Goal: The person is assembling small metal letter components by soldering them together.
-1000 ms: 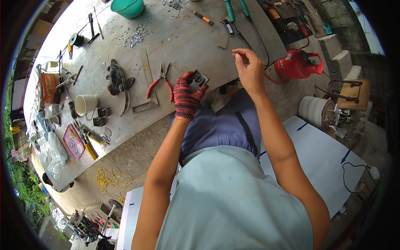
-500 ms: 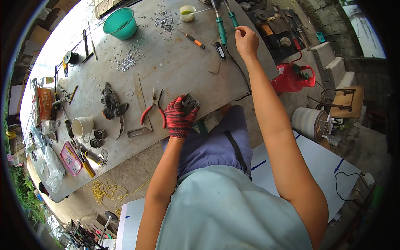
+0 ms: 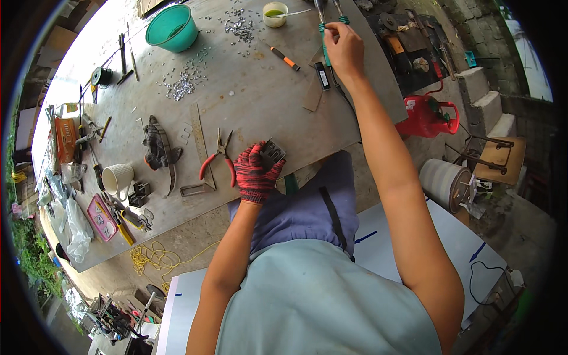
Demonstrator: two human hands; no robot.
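Note:
My left hand (image 3: 254, 173), in a red and black striped knit glove, is closed on a small dark metal block (image 3: 273, 151) at the table's near edge. The glove covers part of the block. Bare and reaching to the far right, my right hand (image 3: 345, 49) has its fingers bent, with thumb and fingertips on the green handle of a soldering iron (image 3: 326, 54). A second green-handled soldering iron (image 3: 343, 19) lies just beyond. Left of the gloved hand are red-handled pliers (image 3: 220, 155), their jaws pointing away. An orange and black tool (image 3: 285, 58) lies left of the irons.
A green bowl (image 3: 173, 29), scattered small metal pieces (image 3: 185, 84) and a tub (image 3: 275, 14) stand toward the far side. A dark glove (image 3: 157, 143), steel ruler (image 3: 201, 139) and white mug (image 3: 118, 178) lie leftward. A red gas cylinder (image 3: 427, 115) stands off the right edge.
My right hand has shifted left from beside the farther soldering iron to the nearer one's handle. The left hand keeps its hold on the block. The whole view has shifted slightly.

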